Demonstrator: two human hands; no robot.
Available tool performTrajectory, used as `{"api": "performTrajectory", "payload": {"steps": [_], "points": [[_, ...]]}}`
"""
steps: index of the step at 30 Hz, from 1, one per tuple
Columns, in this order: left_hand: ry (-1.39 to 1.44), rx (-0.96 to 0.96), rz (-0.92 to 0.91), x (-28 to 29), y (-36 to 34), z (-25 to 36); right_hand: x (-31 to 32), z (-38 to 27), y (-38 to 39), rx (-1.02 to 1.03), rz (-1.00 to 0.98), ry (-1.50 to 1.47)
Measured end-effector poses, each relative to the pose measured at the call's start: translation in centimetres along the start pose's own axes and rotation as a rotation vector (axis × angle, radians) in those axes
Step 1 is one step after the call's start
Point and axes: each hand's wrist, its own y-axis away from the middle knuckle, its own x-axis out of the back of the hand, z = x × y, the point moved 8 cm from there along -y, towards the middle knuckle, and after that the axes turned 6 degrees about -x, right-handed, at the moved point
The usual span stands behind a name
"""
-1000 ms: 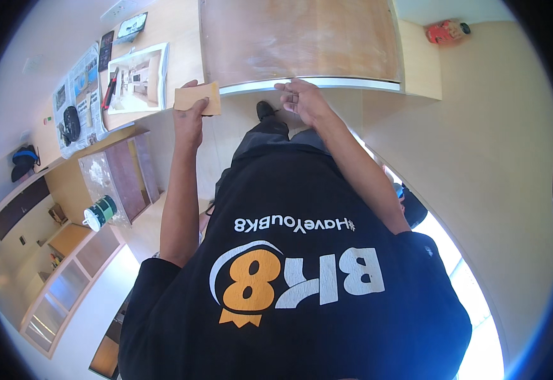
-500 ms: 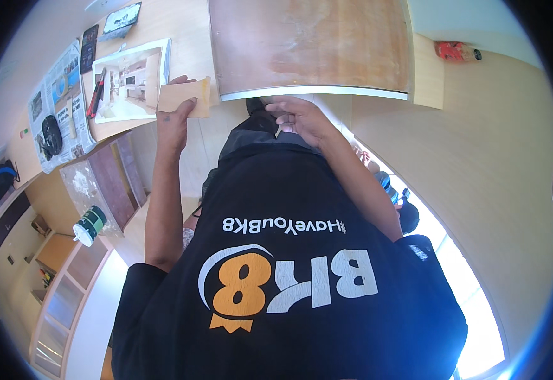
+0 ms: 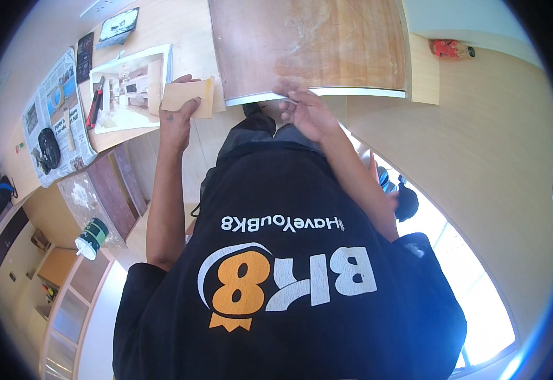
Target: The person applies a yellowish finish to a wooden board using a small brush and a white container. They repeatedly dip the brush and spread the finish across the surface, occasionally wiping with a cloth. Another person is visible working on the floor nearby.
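Note:
My left hand (image 3: 177, 126) is closed on a folded tan sheet that looks like sandpaper (image 3: 181, 98), thumb on top, beside the bench edge. My right hand (image 3: 313, 116) is at the near edge of a brown wooden panel (image 3: 311, 44). Its fingers are loosely bent and apart, the tips over the white edge strip (image 3: 368, 92) and slightly blurred. Nothing shows in that hand. Whether the fingertips touch the panel, I cannot tell. Pale smears mark the panel's surface.
On the left bench lie a printed room picture (image 3: 130, 92), a red utility knife (image 3: 96, 104), a phone (image 3: 84, 58) and newspaper (image 3: 34, 119) under a black mouse-shaped object (image 3: 49, 149). A green-and-white tub (image 3: 92, 237) stands lower left. A red-labelled bottle (image 3: 450, 49) lies right.
My right hand has moved up from below the panel's edge onto the edge strip. My left hand still holds the sandpaper. The view has shifted slightly.

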Motion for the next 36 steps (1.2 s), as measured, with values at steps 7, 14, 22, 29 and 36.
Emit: {"api": "performTrajectory", "payload": {"steps": [7,14,22,29,36], "points": [[0.132,0.08,0.023,-2.4,-0.6,-1.0,5.8,-4.7,6.1,0.22,0.35,0.396],[-0.139,0.159,-0.268,-9.4,0.2,-1.0,11.2,-3.5,12.0,0.164,0.531,0.468],[-0.26,0.024,-0.274,-15.0,1.1,-0.8,10.5,-5.5,11.9,0.217,0.409,1.007],[-0.84,-0.429,0.034,-14.7,1.9,-2.3,18.9,-9.7,13.5,0.303,0.453,0.974],[-1.055,-0.374,0.126,-20.7,1.8,-3.3,25.9,-11.4,15.1,0.079,0.482,0.939]]}}
